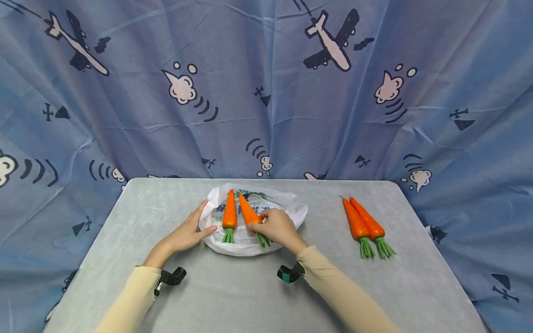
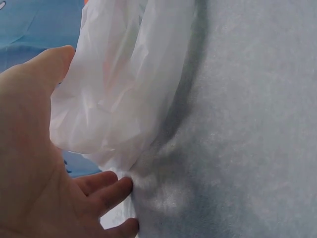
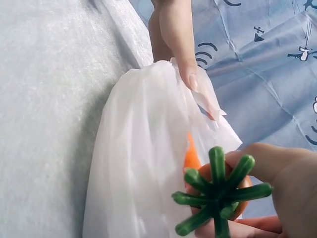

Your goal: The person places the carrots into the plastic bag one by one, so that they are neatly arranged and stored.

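Note:
A white plastic bag (image 1: 250, 240) lies at the middle of the grey table (image 1: 250, 296). Two orange carrots with green tops rest on it. My right hand (image 1: 266, 226) grips the right carrot (image 1: 248, 212) near its green top (image 3: 218, 196). The left carrot (image 1: 229, 215) lies free beside it. My left hand (image 1: 193, 229) lies against the bag's left edge with straight fingers and the thumb pressing on the plastic (image 3: 148, 148). In the left wrist view my palm (image 2: 29, 163) touches the bag (image 2: 124, 84).
Two more carrots (image 1: 357, 224) (image 1: 372, 226) lie side by side on the table's right part. A blue cloth with aeroplane prints (image 1: 266, 92) hangs behind and round the table. Black wrist mounts (image 1: 172, 276) (image 1: 290, 273) sit below my forearms.

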A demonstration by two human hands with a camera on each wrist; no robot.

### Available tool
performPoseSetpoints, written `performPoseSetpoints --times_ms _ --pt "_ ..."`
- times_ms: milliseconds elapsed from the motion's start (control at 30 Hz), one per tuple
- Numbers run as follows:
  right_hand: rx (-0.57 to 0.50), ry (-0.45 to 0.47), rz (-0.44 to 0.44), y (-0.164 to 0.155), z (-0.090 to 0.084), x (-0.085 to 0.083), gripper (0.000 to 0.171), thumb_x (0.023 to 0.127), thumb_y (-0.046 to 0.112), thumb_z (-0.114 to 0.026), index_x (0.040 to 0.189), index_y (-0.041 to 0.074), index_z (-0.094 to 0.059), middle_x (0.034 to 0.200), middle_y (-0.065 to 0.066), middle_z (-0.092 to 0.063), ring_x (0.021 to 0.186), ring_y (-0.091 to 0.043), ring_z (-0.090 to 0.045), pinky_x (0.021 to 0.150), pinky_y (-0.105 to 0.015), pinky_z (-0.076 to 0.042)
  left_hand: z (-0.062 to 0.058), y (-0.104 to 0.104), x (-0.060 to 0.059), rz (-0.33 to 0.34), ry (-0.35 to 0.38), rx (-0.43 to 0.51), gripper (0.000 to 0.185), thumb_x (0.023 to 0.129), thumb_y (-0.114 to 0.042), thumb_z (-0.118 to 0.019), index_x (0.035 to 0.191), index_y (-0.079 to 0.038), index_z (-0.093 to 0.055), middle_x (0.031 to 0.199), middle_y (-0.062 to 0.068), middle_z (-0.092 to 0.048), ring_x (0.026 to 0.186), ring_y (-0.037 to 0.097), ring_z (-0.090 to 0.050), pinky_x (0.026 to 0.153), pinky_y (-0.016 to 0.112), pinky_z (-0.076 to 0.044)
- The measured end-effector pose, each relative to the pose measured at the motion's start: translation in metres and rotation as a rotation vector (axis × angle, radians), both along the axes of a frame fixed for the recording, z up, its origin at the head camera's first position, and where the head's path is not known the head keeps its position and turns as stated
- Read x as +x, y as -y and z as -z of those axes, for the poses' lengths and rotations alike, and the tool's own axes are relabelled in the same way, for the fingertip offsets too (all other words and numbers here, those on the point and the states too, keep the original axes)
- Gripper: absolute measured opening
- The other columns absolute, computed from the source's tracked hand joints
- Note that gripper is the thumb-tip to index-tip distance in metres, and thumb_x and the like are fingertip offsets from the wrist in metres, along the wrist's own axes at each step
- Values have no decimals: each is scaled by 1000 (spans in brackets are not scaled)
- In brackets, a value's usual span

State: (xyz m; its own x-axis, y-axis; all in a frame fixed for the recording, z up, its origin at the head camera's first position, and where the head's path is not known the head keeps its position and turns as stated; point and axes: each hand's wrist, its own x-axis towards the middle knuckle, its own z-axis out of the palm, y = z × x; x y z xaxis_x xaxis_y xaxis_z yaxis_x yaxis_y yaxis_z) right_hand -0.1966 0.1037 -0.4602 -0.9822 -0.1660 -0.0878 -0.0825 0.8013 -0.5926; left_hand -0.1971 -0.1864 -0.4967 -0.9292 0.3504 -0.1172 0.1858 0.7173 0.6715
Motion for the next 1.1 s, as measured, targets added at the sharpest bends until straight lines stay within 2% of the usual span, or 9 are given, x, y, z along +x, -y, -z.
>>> performPoseSetpoints --times_ms 167,367,600,900,1100 --pt "-19 -9 27 6 5 -4 37 78 48 -76 84 11 -74 64 2 -59 57 -12 -50 52 -24 -37 -1 -1 0 0 -5 -8 94 96 -53 -56 160 -12 -1 159 33 -19 143 54 -29 115 67 -28" --pt "-38 -6 67 12 11 -9 37 79 49 -75 79 11 -73 69 -1 -63 61 -13 -52 54 -24 -38 -1 -2 1 -6 -22 -15 96 95 -53 -58 160 -12 -1 160 32 -19 145 52 -28 116 66 -27" --pt "-54 18 104 18 19 -10 38 80 48 -73 83 10 -73 71 -1 -65 62 -13 -53 54 -25 -39 -3 -3 1 -6 -9 -24 97 95 -55 -57 160 -12 0 161 32 -16 146 52 -26 116 67 -27" --pt "-58 22 120 27 24 -9 36 81 49 -70 76 13 -67 62 4 -50 56 -12 -46 50 -25 -33 -1 -2 1 -6 -3 -27 97 94 -56 -57 160 -14 1 162 31 -15 146 52 -26 116 67 -27" --pt "-52 9 117 32 26 -8 35 83 48 -67 73 14 -64 61 5 -50 55 -12 -47 49 -26 -33 0 -2 0 -4 -2 -22 99 93 -56 -58 160 -14 0 161 31 -17 145 52 -28 115 67 -28"
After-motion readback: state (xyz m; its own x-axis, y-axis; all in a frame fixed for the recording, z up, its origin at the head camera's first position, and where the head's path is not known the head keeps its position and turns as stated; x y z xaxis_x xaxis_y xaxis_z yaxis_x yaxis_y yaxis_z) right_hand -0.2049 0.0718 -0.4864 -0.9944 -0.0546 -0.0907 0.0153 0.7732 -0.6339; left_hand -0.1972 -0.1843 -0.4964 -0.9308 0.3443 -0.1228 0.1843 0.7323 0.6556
